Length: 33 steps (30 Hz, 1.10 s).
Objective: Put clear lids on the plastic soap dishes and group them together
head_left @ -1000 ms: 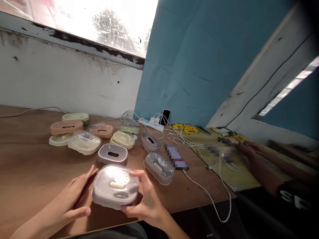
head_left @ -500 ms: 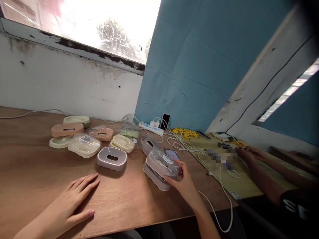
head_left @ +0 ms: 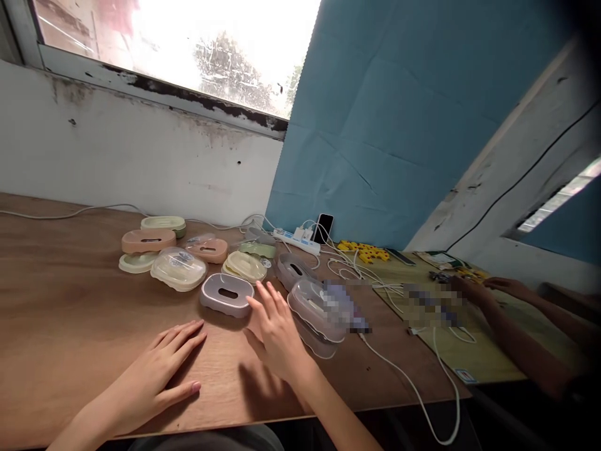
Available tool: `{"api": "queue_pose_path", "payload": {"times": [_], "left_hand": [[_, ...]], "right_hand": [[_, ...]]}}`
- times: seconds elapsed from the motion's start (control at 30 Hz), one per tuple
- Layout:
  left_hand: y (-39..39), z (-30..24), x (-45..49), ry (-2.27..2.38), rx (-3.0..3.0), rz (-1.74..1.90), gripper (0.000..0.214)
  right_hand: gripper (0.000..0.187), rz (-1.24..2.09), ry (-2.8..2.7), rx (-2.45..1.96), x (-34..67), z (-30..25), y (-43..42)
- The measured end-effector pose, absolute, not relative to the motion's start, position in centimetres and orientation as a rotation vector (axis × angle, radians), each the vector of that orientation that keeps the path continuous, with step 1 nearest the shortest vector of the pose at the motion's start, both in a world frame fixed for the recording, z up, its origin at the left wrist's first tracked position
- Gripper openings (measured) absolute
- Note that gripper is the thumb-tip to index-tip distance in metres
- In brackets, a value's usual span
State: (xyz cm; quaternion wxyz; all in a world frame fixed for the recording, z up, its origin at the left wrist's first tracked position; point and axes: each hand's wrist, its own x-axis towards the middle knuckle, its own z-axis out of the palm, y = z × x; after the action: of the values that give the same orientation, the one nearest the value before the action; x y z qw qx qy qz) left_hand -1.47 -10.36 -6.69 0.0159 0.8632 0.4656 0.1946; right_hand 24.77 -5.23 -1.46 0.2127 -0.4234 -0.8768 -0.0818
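Grey and left uncovered, one box (head_left: pixel 225 305) sits by the right hand (head_left: pixel 279 335), its fingers parted and empty, while the left hand (head_left: pixel 153 376) lies flat, thumb apart, and a clear-covered box (head_left: pixel 307 305) already rests on another (head_left: pixel 319 347).

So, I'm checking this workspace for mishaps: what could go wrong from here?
The upper lidded grey box sits on another grey box, so a bump from the nearby right hand might make it slide off. The white cable hangs in a loop below the table edge, so it could get snagged.
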Motion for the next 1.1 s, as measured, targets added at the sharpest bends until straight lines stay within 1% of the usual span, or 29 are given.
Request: {"api": "queue_pose_path", "payload": {"times": [0.07, 0.13, 0.23, 0.27, 0.33, 0.43, 0.5, 0.6, 0.63, 0.73, 0.87, 0.97, 1.1], "left_hand": [[-10.4, -6.2, -1.5, 1.450, 2.705, 0.590, 0.061], [-10.6, -5.9, -1.3, 1.467, 2.704, 0.605, 0.066], [-10.8, -5.9, -1.1, 1.519, 2.703, 0.661, 0.073], [-10.8, -6.0, -1.0, 1.531, 2.720, 0.673, 0.073], [-10.7, -6.2, -1.0, 1.546, 2.764, 0.678, 0.069], [-10.4, -6.4, -1.1, 1.565, 2.791, 0.705, 0.061], [-10.2, -6.4, -1.1, 1.564, 2.777, 0.814, 0.048], [-10.1, -6.3, -0.7, 1.489, 2.716, 1.107, 0.019], [-10.1, -6.2, -0.5, 1.443, 2.692, 1.201, 0.018], [-10.2, -5.8, -0.2, 1.305, 2.664, 1.376, 0.027], [-10.7, -4.9, -0.6, 1.268, 2.728, 1.376, 0.016], [-11.1, -4.3, -1.2, 1.344, 2.678, 1.472, 0.012], [-11.5, -4.3, -1.9, 1.466, 2.537, 1.636, 0.024]], "right_hand": [[0.055, -0.124, -2.552, -1.138, 23.3, -2.1, -4.1], [0.054, 0.022, -2.622, -1.075, 22.7, -2.2, -3.3], [0.052, 0.335, -2.609, -0.920, 22.5, -1.3, -2.4], [0.052, 0.369, -2.580, -0.891, 22.4, -0.9, -2.0], [0.048, 0.272, -2.532, -0.927, 22.0, -0.2, -0.7], [0.041, -0.027, -2.451, -1.126, 21.0, 0.0, 2.0], [0.042, -0.108, -2.400, -1.221, 20.4, -0.5, 3.7], [0.041, -0.179, -2.359, -1.290, 20.0, -1.9, 5.5], [0.040, -0.189, -2.352, -1.296, 20.1, -2.3, 5.8], [0.035, -0.188, -2.320, -1.294, 20.6, -3.0, 5.9], [0.032, -0.085, -2.235, -1.279, 21.0, -2.8, 4.8], [0.030, 0.021, -2.186, -1.222, 21.0, -2.2, 3.1], [0.023, 0.089, -2.146, -1.141, 21.2, -2.0, -1.0]]}}
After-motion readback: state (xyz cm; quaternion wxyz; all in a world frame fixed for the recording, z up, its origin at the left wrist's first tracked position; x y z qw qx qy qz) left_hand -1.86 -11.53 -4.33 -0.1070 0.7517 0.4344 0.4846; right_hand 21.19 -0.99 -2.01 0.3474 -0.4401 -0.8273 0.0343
